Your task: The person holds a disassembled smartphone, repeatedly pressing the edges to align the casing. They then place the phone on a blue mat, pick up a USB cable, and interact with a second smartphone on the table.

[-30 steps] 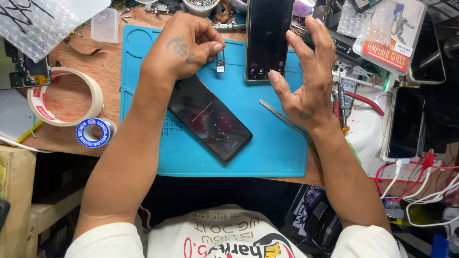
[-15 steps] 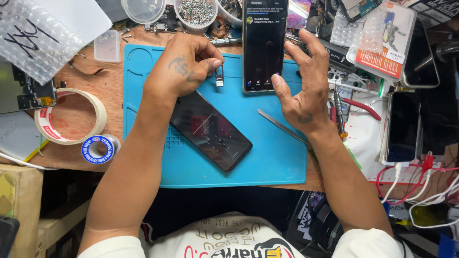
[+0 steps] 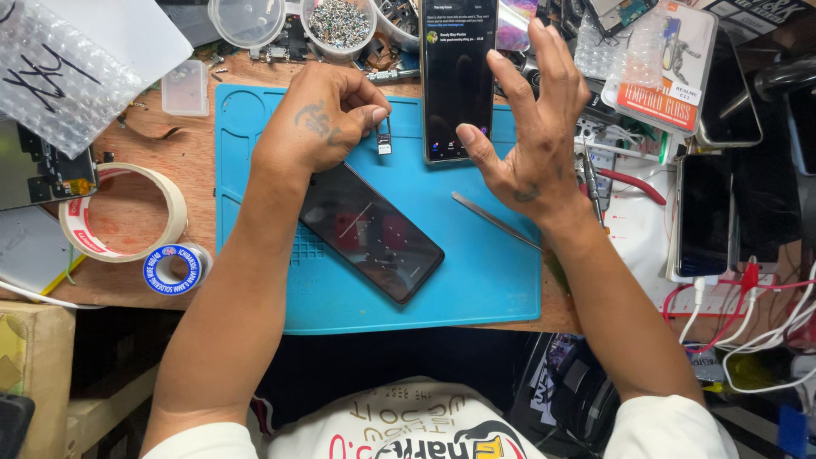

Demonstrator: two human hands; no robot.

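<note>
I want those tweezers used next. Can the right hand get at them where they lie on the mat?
Probably yes: the tweezers lie bare on the blue mat, just below the open right hand, nothing covering them.

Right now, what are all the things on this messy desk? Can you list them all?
Work mat: one, blue, desk middle.
Dark phone: one, black, screen off, lying slanted on the mat.
Lit phone: one, black, screen on, top of the mat.
Small metal part: one, silver and black, pinched by left fingertips.
Tweezers: one, silver, on the mat.
Tape roll: one, cream, left of the mat.
Small spool: one, blue and white, beside the tape.
Tub of screws: one, clear, top edge.
Bubble wrap: one sheet, clear, top left.
Left hand: holding the small part.
Right hand: open, thumb at the lit phone's edge.
</note>
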